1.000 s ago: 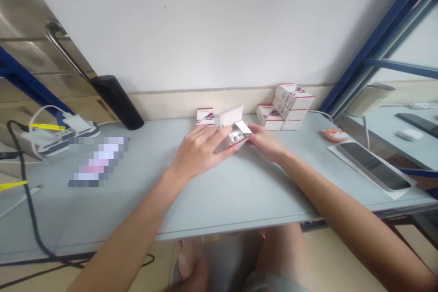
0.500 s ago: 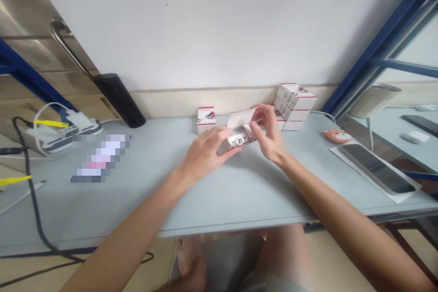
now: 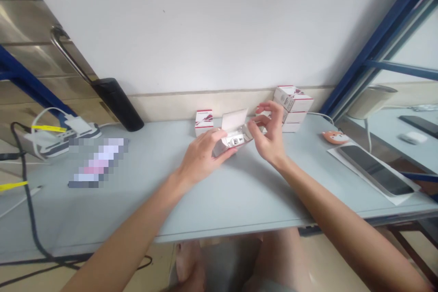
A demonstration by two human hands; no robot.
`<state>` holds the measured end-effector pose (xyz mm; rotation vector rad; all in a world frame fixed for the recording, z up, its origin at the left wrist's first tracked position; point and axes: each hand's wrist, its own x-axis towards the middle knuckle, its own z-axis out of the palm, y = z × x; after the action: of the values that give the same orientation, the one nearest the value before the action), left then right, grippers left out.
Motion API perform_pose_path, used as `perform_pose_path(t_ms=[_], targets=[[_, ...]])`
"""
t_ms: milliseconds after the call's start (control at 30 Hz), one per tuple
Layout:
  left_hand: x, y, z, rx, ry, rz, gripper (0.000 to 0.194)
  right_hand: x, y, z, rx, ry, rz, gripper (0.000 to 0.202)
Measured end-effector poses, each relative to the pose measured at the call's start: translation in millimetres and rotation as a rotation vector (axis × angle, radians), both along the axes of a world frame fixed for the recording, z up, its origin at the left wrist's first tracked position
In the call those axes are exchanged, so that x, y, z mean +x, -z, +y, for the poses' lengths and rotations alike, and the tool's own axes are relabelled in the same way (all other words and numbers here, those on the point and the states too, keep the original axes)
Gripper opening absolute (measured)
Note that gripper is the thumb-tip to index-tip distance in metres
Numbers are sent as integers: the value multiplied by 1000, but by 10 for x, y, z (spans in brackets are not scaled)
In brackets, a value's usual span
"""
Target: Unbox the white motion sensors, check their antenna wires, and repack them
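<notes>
Desk runs along a white wall; at its back edge one small box stands left of the work, and a stack of like boxes stands to the right, its lower left part hidden behind the right grip. Far left: black flask, leaning in view, and a power strip with plugs and cables; a flat item near them is pixelated, identity unreadable. Right: orange mouse, then a dark-screened phone on a white sheet, all well apart from the work. Open box sits mid-desk, in front of and between the single box and the stack, tilted, lid raised, white item showing inside; cannot tell whether its underside meets the desk. Left grip is closed round the left end of this box, thumb on the near side, fingers behind. Right grip narrow: fingers curled, slight gap to the thumb, nothing seen between; it is at the box's right end, contact with the flap there unclear.
</notes>
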<state>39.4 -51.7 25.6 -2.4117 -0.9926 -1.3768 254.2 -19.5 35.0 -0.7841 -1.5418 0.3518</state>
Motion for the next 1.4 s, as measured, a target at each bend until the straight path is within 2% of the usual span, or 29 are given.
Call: perform_pose_path(t_ms=[100, 233, 400, 567, 700, 767, 833, 933, 1000, 1067, 1133, 1200, 1300, 1400], targets=[[4, 23, 2, -21, -42, -14, 43, 29, -26, 17, 89, 60, -119, 16], [10, 37, 7, 1, -57, -28, 43, 58, -60, -18, 155, 12, -366, 27], [12, 17, -10, -41, -84, -48, 40, 84, -99, -54, 101, -52, -501, 20], [-6, 69, 11, -99, -67, -72, 41, 79, -163, -66, 41, -118, -350, 14], [-64, 136, 80, -198, -84, -167, 47, 73, -207, -55, 14, 7, -48, 18], [-99, 151, 120, -267, -89, -228, 48, 104, -201, -7, -69, 68, 41, 19], [-124, 159, 153, -330, -91, -267, 47, 151, -143, 78, -186, 99, 13, 19], [-134, 188, 183, -381, -82, -292, 48, 195, 61, 234, -373, 116, -194, 12], [-127, 226, 195, -391, -69, -282, 57, 191, 238, 319, -479, 96, -335, 16], [-119, 261, 199, -394, -45, -259, 71, 170, 385, 369, -517, 67, -445, 11], [-111, 272, 190, -396, -24, -238, 80, 148, 449, 380, -498, 59, -503, 8], [-105, 248, 164, -361, -35, -214, 81, 138, 411, 355, -416, 90, -485, 12], [-96, 171, 109, -241, -82, -136, 77, 142, 220, 259, -129, 120, -369, 15], [-90, 112, 69, -137, -109, -73, 75, 143, 43, 135, 157, 77, -338, 18]])
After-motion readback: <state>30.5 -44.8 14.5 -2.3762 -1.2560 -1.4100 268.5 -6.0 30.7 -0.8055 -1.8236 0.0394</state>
